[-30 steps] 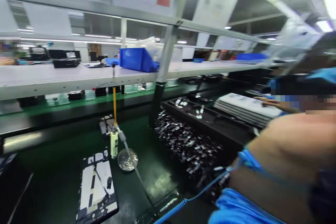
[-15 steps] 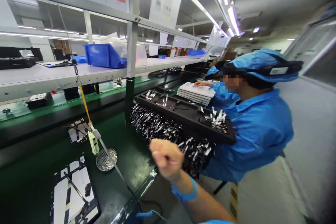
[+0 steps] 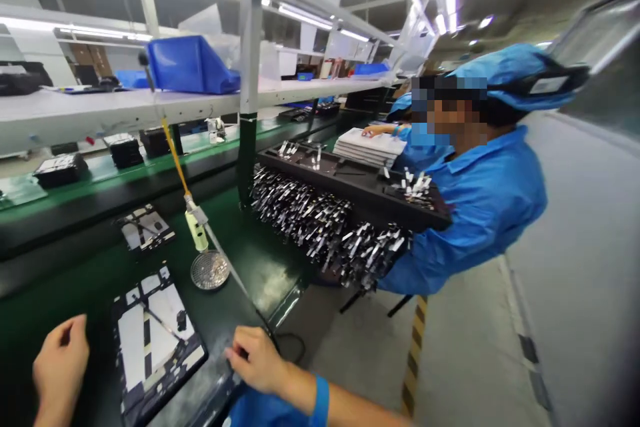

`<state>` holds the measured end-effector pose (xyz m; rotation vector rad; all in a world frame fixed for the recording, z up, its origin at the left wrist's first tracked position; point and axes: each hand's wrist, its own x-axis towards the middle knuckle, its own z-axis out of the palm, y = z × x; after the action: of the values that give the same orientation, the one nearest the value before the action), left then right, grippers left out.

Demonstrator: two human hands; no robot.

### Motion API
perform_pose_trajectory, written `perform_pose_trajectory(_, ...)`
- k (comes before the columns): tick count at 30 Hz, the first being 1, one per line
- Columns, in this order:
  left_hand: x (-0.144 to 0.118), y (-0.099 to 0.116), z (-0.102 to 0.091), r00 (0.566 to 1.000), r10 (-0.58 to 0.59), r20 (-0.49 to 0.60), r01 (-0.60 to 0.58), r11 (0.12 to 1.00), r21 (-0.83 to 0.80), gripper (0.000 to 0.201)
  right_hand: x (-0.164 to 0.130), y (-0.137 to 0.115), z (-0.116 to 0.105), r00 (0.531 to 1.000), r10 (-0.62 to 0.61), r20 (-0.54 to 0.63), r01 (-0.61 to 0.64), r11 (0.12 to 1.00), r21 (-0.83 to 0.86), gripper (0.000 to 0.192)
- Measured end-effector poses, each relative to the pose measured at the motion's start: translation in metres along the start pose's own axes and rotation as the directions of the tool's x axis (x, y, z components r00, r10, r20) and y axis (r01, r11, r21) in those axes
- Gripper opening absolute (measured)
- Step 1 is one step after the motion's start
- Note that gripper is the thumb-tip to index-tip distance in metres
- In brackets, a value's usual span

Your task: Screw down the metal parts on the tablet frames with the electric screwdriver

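Low on the left, my left hand [image 3: 61, 363] hovers beside an opened tablet [image 3: 155, 340], its fingers curled closed and nothing showing in them. My right hand [image 3: 257, 360] is over the bench edge, to the right of the tablet. Its fingers are bent in toward the thumb, and I see no object in them. The tablet has white panels in a black frame, with a thin dark strip and a small black part on top. Beyond it a pale green electric screwdriver [image 3: 197, 230] hangs upright on a yellow strap, over a round dish [image 3: 210, 271] of small metal pieces.
Another opened unit [image 3: 145, 227] lies farther back. A long black tray [image 3: 350, 180] holds silvery strips, with many more bunched below it. To the right sits a co-worker in blue [image 3: 480, 207], near a stack of white trays [image 3: 370, 147]. A blue bin [image 3: 193, 65] stands on the shelf.
My right hand has moved down and left from in front of the strips to the bench edge by the tablet. My left hand has come into view at lower left. The view has tilted down.
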<state>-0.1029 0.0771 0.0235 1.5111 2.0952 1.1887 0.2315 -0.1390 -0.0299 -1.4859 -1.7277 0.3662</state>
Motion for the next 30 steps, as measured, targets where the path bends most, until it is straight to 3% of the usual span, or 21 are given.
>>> perform_pose_trajectory(2,0.000,0.000,0.010,0.996,-0.091,0.001,0.091,0.987,-0.136,0.027,0.000,-0.005,0.003,0.995,-0.058,-0.081,0.050,0.994,-0.097,0.027)
perform_pose_trajectory(6,-0.007,0.001,0.025,0.999,-0.005,0.039,0.013,0.979,-0.204,0.024,0.004,-0.009,0.010,0.966,-0.140,-0.217,0.068,0.948,-0.310,0.033)
perform_pose_trajectory(11,-0.010,-0.005,0.043,0.986,0.116,0.117,-0.082,0.961,-0.264,0.030,0.011,-0.005,0.013,0.940,-0.190,-0.284,0.090,0.939,-0.331,0.032)
perform_pose_trajectory(17,0.001,-0.003,0.055,0.981,0.140,0.132,-0.097,0.953,-0.288,0.039,0.011,-0.007,0.014,0.923,-0.160,-0.350,0.047,0.950,-0.308,0.031)
perform_pose_trajectory(25,0.010,-0.004,0.054,0.948,0.210,0.241,-0.172,0.970,-0.170,0.045,0.012,-0.010,0.012,0.935,-0.130,-0.330,0.036,0.960,-0.278,0.029)
perform_pose_trajectory(30,0.011,-0.005,0.054,0.917,0.293,0.272,-0.268,0.955,-0.126,0.038,0.014,-0.014,0.003,0.985,-0.070,-0.158,0.029,0.968,-0.248,0.023)
